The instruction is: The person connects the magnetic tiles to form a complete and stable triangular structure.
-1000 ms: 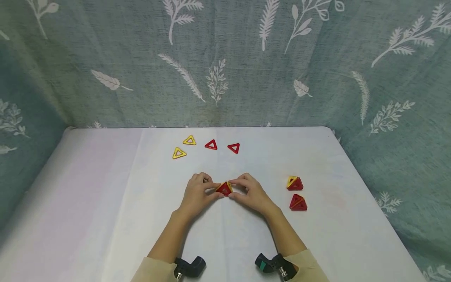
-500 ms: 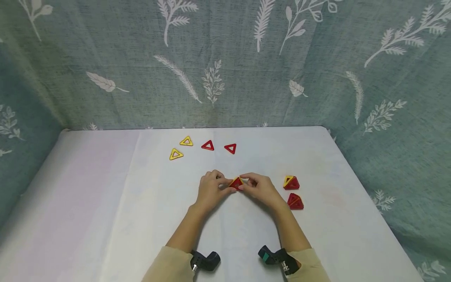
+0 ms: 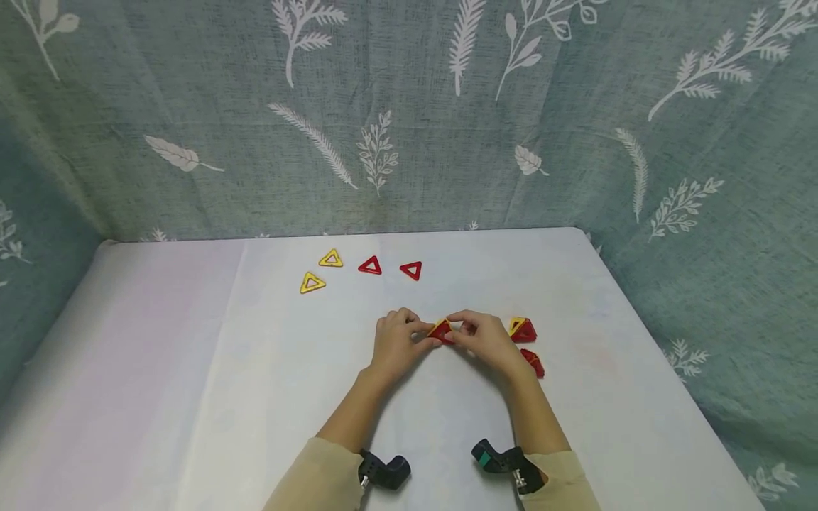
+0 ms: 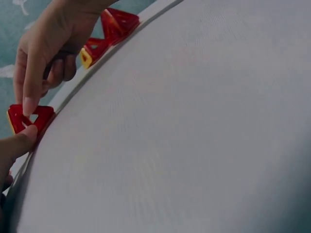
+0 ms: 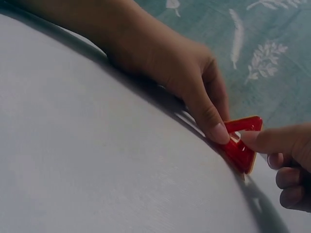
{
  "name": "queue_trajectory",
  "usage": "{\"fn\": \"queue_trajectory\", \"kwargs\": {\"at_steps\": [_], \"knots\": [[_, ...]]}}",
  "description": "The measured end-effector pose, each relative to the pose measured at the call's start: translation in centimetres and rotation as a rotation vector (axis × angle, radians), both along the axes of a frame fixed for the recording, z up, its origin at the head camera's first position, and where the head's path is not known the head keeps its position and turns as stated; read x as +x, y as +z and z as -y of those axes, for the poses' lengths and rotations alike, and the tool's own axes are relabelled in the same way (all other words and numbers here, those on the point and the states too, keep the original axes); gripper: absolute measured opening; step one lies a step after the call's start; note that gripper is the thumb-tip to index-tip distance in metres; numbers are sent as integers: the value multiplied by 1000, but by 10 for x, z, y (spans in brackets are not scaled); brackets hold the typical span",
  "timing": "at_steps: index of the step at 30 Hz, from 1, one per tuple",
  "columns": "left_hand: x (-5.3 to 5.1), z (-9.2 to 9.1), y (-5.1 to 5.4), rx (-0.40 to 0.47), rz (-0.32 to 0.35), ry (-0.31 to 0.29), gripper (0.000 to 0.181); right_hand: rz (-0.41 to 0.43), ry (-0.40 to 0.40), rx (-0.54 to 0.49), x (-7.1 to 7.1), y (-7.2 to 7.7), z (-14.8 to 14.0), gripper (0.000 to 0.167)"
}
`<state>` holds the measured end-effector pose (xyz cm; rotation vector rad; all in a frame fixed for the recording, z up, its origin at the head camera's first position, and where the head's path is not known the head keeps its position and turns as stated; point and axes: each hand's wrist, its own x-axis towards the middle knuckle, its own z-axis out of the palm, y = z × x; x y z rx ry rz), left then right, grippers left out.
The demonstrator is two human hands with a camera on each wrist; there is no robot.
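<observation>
Small red-and-yellow pyramid (image 3: 440, 331) is mid-table, btwn the person's two hands, a bit R of centre. Red face w/ a triangular opening is toward the person; yellow shows along the upper L edge. Can't tell if it's resting on the cloth or held just off it.

L hand (image 3: 401, 342) pinches its L side, thumb on the red face, index finger behind. R hand (image 3: 487, 344) pinches the R side, thumb also on the red face, index up near the top. So both hands are clamped on the same pc, fingertips v. close to each other; R hand's other fingers curl in under the palm.

Just R of the R hand: a finished-looking red-and-yellow block (image 3: 523, 331), yellow on its L side. Nearer the person, a red block (image 3: 533, 363), partly hidden behind the R forearm.

Beyond the hands, toward the back edge, 4 loose flat triangles w/ open centres: front yellow triangle (image 3: 312, 289), back yellow triangle (image 3: 330, 265) near it, then L red triangle (image 3: 370, 271) and R red triangle (image 3: 419, 270), all apart.

White table (image 3: 255, 369) under everything. Beige sleeves (image 3: 319, 475) on both arms, black wrist cam (image 3: 386, 474) on the L, another on the R. Grey-green curtain (image 3: 243, 85) w/ white leaf prints behind & at the sides.
</observation>
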<state>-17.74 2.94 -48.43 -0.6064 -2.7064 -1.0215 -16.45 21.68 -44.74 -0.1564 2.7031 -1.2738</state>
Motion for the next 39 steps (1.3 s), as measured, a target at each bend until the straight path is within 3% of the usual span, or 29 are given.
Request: {"fn": "queue_trajectory", "kwargs": {"at_steps": [5,12,19,25,28,35,39], "knots": [[-2,-10,1,5,-8,-2,32,-33,-20,20,-2,0,-7,33],[1,-26,3,9,7,22,32,40,-80,-32,-2,3,-18,32],[5,-33,2,-6,-31,51,34,31,-67,-87,-3,7,-24,39],[8,-12,1,47,0,-25,38,-35,-64,-85,1,16,-23,47],[10,3,3,65,6,-35,38,-68,-71,-101,4,22,-21,47],[11,30,8,74,-129,-18,38,-87,-94,-202,10,23,-1,45],[11,51,13,134,-124,14,41,-111,-80,-223,9,26,18,43]]}}
